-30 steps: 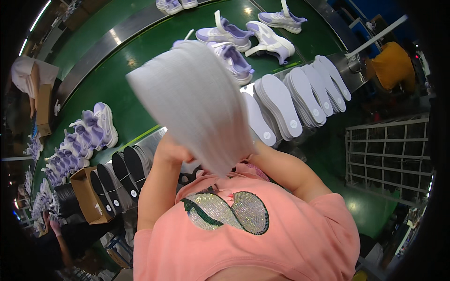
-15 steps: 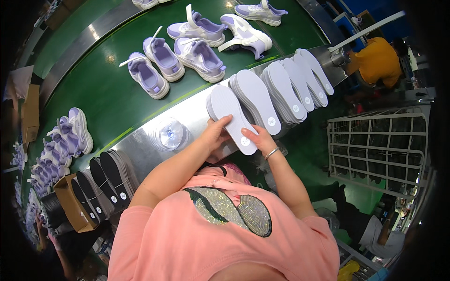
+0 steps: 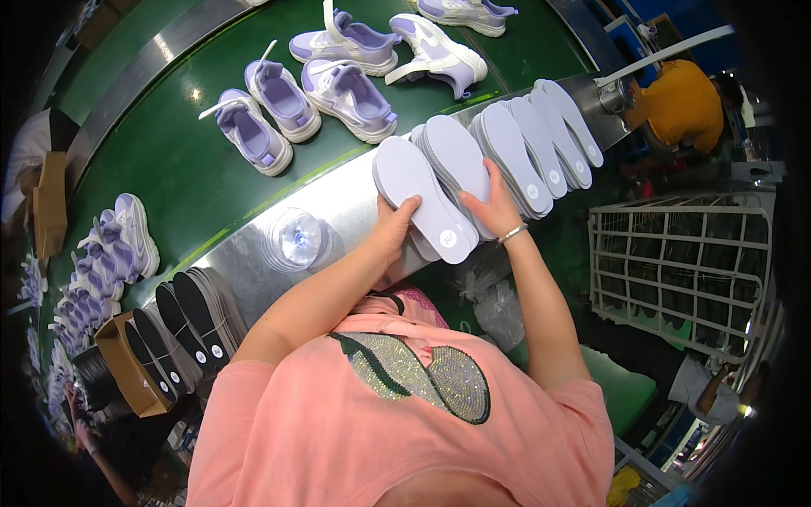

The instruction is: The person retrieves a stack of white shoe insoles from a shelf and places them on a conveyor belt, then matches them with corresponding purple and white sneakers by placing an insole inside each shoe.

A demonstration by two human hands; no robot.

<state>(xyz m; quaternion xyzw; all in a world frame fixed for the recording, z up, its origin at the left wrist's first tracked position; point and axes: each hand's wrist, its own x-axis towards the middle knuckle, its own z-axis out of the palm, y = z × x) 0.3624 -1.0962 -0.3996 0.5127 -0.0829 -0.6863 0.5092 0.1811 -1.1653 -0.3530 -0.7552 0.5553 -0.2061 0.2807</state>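
Observation:
A pair of light grey insoles, or a thin pile of them, with a round white sticker at the heel, is tilted over the metal ledge. My left hand is closed on its left edge, thumb on top and fingers underneath. Just right of it stands a second insole stack. My right hand is at that stack's heel end, thumb on its top and fingers along its right side, partly hidden. Further right, more grey insole stacks lean in a row.
White and lilac sneakers stand on the green conveyor belt beyond the metal ledge. A clear round plastic dish sits left. Black insole bundles fill the near left by a cardboard box. A wire rack stands right.
My right hand has left the held insoles' heel and moved right and up to the second stack. My left hand keeps its hold. The sneakers have shifted slightly left and up in view.

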